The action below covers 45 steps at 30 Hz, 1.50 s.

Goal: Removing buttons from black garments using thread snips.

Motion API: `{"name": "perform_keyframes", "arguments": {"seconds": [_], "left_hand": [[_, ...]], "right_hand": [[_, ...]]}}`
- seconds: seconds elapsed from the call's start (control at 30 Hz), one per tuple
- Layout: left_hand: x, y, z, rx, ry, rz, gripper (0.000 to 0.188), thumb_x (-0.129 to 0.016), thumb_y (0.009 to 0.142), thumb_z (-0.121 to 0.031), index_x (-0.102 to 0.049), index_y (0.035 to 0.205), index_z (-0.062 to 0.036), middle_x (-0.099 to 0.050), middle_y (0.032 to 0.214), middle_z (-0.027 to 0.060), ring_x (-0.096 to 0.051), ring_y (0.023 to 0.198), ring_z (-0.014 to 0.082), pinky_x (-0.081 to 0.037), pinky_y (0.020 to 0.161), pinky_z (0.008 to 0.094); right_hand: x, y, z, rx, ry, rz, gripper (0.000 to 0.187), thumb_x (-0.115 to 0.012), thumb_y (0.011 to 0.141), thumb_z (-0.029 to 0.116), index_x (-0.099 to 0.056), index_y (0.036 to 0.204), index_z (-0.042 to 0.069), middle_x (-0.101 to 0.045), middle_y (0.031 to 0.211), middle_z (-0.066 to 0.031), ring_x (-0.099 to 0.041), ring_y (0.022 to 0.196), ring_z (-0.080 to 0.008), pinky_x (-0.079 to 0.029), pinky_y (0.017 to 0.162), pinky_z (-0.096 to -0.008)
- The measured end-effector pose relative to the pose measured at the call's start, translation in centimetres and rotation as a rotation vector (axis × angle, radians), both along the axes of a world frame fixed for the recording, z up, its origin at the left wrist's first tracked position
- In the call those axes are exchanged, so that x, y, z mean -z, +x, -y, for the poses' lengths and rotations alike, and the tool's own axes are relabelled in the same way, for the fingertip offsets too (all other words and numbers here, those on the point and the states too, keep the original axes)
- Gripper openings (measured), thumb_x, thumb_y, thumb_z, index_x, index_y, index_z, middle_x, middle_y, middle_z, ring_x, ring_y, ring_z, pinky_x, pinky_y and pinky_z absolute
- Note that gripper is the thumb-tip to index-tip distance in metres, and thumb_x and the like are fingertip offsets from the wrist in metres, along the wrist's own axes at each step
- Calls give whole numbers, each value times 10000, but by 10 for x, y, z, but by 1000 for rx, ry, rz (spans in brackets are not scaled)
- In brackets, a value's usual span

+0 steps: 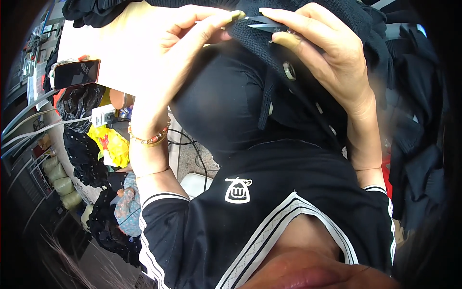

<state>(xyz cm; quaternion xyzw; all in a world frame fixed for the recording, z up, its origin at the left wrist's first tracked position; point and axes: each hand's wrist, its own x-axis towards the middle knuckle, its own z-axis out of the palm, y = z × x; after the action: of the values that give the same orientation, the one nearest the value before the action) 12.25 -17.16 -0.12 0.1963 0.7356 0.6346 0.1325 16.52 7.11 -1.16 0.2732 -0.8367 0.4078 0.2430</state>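
Observation:
A dark knitted cardigan (255, 45) with pale round buttons (288, 71) lies over my lap and against the table. My left hand (192, 36) pinches its edge between thumb and fingers, at the top of the picture. In my right hand (329, 53) are small thread snips (266, 24), gripped between thumb and fingers. Their two blades stand slightly apart and point left, close to the left fingertips and the knit edge. Whether a thread lies between the blades is too small to tell.
On the left, a phone (77, 74) is propped at the edge of the white table (113, 41). Beyond are a black plastic bag (81, 103), a yellow bag (111, 144) and white cables (45, 129). A person in a patterned sleeve (127, 207) is lower left. Dark garments (416, 120) hang at right.

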Motion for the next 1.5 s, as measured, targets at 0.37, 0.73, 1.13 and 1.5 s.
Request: {"name": "perform_keyframes", "arguments": {"seconds": [0.37, 0.73, 1.13, 1.5], "left_hand": [[-3, -2, 2, 11, -182, -152, 219, -629, 1025, -89, -736, 1189, 8, -750, 1066, 90, -711, 900, 139, -598, 851, 260], [-16, 3, -5, 115, 31, -36, 241, -629, 1025, -102, -723, 1209, 23, -748, 1076, 91, -680, 885, 126, -568, 859, 239], [-8, -7, 3, 175, 82, 162, 259, -615, 1035, -121, -715, 1231, 16, -735, 1098, 82, -675, 900, 113, -548, 895, 243], [-9, 2, 3, 109, 43, 99, 249, -607, 1039, -114, -718, 1217, 20, -731, 1112, 69, -661, 903, 113, -540, 886, 241]], "right_hand": [[1, -4, 3, 18, 33, -11, 347, -810, 819, 54, -756, 1162, 40, -647, 760, -78, -631, 682, -224, -515, 634, -318], [3, -8, 6, 59, 111, -48, 362, -829, 794, 70, -764, 1150, 68, -642, 758, -71, -623, 675, -232, -509, 626, -326], [5, -9, 8, 40, 158, -23, 356, -837, 784, 74, -770, 1134, 79, -645, 763, -65, -622, 671, -231, -508, 619, -331], [6, -8, 4, -28, 67, 36, 352, -826, 803, 38, -762, 1149, 39, -651, 771, -82, -615, 678, -216, -503, 633, -319]]}}
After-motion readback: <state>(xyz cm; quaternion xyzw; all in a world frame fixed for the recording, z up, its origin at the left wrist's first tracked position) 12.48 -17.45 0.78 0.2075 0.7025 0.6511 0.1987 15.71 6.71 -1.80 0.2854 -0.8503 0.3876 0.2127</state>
